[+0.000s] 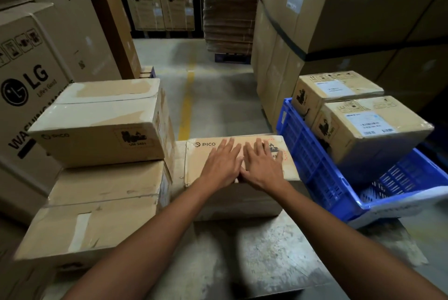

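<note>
Crate (308,154) holds two cartons (378,127); left hand (221,165) and right hand (263,167), grip released, press PICO box (200,163).

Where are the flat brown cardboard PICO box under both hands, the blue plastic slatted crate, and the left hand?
Flat brown cardboard PICO box (199,163), head view, bare top face.
Blue plastic slatted crate (308,154), head view, left wall.
Left hand (221,166), head view, back of hand.
</note>
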Demonstrator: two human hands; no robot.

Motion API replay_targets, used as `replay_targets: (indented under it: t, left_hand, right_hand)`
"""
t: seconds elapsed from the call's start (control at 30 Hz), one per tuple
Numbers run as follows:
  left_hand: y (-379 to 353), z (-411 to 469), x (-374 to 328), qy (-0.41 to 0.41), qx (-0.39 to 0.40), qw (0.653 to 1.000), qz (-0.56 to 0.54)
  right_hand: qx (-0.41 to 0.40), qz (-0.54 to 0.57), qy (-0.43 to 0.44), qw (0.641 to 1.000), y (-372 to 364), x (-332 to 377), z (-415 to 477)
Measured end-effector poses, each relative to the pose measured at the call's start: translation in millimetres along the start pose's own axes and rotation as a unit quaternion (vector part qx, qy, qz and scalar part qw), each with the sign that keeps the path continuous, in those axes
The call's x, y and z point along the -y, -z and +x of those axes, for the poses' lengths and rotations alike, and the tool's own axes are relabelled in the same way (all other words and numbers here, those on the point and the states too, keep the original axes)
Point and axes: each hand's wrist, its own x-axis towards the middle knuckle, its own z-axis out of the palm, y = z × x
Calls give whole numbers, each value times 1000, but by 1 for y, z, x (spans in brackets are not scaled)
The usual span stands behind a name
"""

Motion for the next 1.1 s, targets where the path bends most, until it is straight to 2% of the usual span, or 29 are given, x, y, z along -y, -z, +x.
replay_targets:
  t: [0.27,0.37,0.43,0.47,0.6,0.7,0.77,0.83,0.93,1.0,1.1]
  left_hand:
    - [-10,5,-7,13,6,1000,10]
    - [-11,-5,-10,-28,-92,995,21]
    - [-20,-16,-9,-62,-184,980,32]
    - [-24,-20,-9,-69,-205,976,31]
    - [-37,-29,-13,-57,-201,978,12]
    - [-32,-27,-16,-43,-198,979,0]
    - [-25,-25,-14,-48,-156,987,5]
    - [-18,-21,-2,-10,-109,994,26]
    - [-7,-11,25,138,-65,988,29]
    - [2,-5,41,220,-56,974,-20]
    - [8,1,48,267,-59,957,-98]
  right_hand:
    - [-2,13,-4,1000,-4,-9,0]
    - [-43,14,-25,999,3,-4,-14]
    - [-130,8,-44,991,-2,-1,-30]
    - [-165,8,-53,985,-8,-1,-37]
    - [-213,15,-65,975,-35,-2,-49]
    - [-199,5,-66,978,-29,1,-47]
    - [-173,-5,-60,983,-18,-1,-46]
    - [-139,-12,-69,988,-8,-7,-44]
    - [-86,15,-103,991,3,-21,-33]
    - [-47,52,-118,990,8,-30,-22]
    - [-30,124,-145,981,13,-36,-11]
